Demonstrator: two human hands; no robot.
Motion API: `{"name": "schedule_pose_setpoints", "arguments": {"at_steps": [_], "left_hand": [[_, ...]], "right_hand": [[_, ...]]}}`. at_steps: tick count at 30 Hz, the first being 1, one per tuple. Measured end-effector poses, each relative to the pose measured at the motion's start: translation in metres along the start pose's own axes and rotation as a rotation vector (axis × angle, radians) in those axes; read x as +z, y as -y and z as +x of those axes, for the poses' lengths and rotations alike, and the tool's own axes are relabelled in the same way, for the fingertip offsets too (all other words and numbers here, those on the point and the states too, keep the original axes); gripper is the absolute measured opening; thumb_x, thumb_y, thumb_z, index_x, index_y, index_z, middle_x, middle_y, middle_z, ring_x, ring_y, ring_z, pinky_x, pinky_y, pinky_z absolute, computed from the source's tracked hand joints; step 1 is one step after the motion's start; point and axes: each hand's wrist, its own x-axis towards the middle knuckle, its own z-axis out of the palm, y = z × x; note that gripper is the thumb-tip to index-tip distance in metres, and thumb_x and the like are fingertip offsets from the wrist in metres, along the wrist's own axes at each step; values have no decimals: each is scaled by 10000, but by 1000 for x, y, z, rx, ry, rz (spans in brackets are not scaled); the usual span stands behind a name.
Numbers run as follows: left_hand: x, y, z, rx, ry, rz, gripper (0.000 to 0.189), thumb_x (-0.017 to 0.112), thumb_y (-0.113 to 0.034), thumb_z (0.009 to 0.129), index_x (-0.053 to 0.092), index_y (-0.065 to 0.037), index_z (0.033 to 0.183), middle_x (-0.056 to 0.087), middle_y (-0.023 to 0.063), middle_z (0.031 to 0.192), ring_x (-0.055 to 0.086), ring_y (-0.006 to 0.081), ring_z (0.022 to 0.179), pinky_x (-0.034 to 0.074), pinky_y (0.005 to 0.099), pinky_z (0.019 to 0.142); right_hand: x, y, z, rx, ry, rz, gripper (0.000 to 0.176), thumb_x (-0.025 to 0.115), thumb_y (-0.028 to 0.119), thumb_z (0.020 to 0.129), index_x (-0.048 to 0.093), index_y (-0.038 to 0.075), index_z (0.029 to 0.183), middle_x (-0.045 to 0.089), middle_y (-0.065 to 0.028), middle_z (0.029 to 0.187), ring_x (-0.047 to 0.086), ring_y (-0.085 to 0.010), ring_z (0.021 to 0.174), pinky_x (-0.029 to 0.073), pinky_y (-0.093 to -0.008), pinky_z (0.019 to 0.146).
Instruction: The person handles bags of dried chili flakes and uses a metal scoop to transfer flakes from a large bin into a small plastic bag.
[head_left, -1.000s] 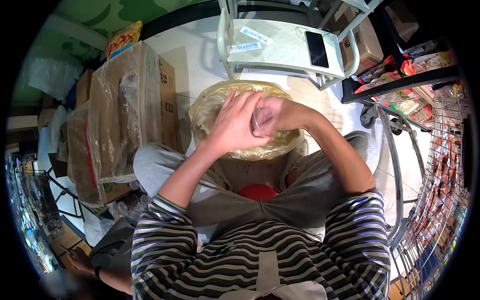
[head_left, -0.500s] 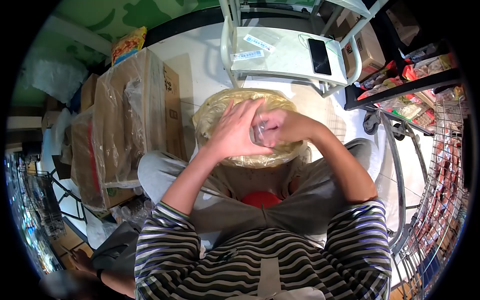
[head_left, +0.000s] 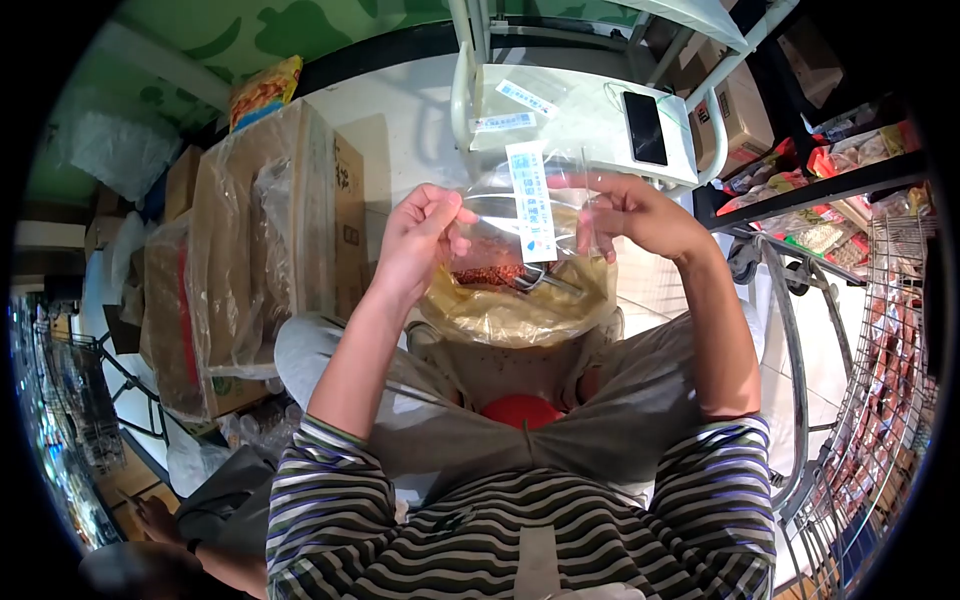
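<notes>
My left hand (head_left: 422, 240) pinches the left side of a clear plastic bag (head_left: 566, 215) between thumb and fingers. My right hand (head_left: 650, 222) grips the bag's other side. A white label strip (head_left: 531, 200) with blue print runs down the bag. The bag looks flat and holds nothing that I can see. Below it, between my knees, stands a tub lined with a yellowish plastic liner (head_left: 515, 328). Small reddish-brown pieces (head_left: 488, 274) lie inside, with a metal utensil (head_left: 550, 280) among them, partly hidden by the bag.
Ahead is a white stool (head_left: 580, 105) bearing a phone (head_left: 645, 128) and more labelled clear bags (head_left: 505, 122). Plastic-covered cardboard boxes (head_left: 255, 230) stand left. At right are a wire rack (head_left: 880, 400) and packaged goods (head_left: 850, 145). Another person's arm (head_left: 220, 565) shows lower left.
My hands were close together over the tub, with something clear between them. They have moved apart, and the labelled bag is now spread between them. The tub's contents have come into view.
</notes>
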Motion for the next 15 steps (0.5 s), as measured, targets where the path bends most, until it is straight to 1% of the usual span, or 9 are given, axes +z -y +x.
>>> {"name": "schedule_pose_setpoints", "arguments": {"at_steps": [1,3,4,6,7,10,11,13,15], "left_hand": [[2,-1,-1,1,-28,-10,150,568,-216,1003,577,-70,970,679,63,864,635,123,648,524,268,596],[10,-2,-3,6,-85,-30,175,527,-229,1024,575,-81,944,673,50,858,607,122,614,503,266,580],[13,-2,-3,-24,-100,13,188,510,-237,1031,571,-80,948,672,53,858,609,123,619,502,264,579],[19,0,-4,-84,-128,102,215,478,-255,1044,563,-77,958,670,59,859,613,125,629,500,260,576],[25,0,-6,-51,-120,174,250,443,-273,1057,540,-77,937,637,53,776,593,124,582,480,247,539],[25,8,-8,48,-158,280,279,424,-289,1063,515,-81,901,570,30,649,529,105,502,439,247,484],[25,5,-8,77,-183,305,317,417,-305,1064,495,-83,852,495,7,561,446,81,440,386,244,436],[24,4,-7,84,-214,324,324,422,-303,1064,500,-81,841,481,-1,550,423,72,432,367,240,426],[24,1,-5,103,-238,335,334,425,-302,1063,499,-81,825,465,-9,539,397,63,419,347,234,415]], "right_hand": [[2,5,-1,-11,7,9,529,531,4,905,473,72,1426,711,-115,840,663,-127,678,536,-251,633],[5,-5,2,-42,-12,38,517,523,-6,894,493,63,1406,716,-112,859,649,-109,662,527,-242,622],[7,-10,4,-58,-24,52,512,519,-10,889,503,59,1396,718,-111,869,642,-100,654,522,-237,617],[9,-14,9,-64,-71,58,445,514,-20,878,574,37,1315,721,-101,860,632,-90,648,509,-229,614],[10,-16,12,-66,-95,61,417,511,-25,873,609,26,1275,723,-97,856,627,-85,645,503,-224,612],[9,-26,20,-34,-195,26,286,537,-2,882,692,4,1123,719,-74,806,627,-79,660,492,-221,620],[9,-27,20,-52,-209,29,247,564,44,902,700,11,1106,712,-65,789,627,-84,648,490,-225,610],[9,-23,20,-90,-235,28,195,620,135,942,716,24,1071,698,-47,756,627,-94,624,486,-233,591],[11,-23,22,-103,-248,24,193,619,139,944,714,17,1059,695,-46,750,619,-91,615,484,-234,587]]}}
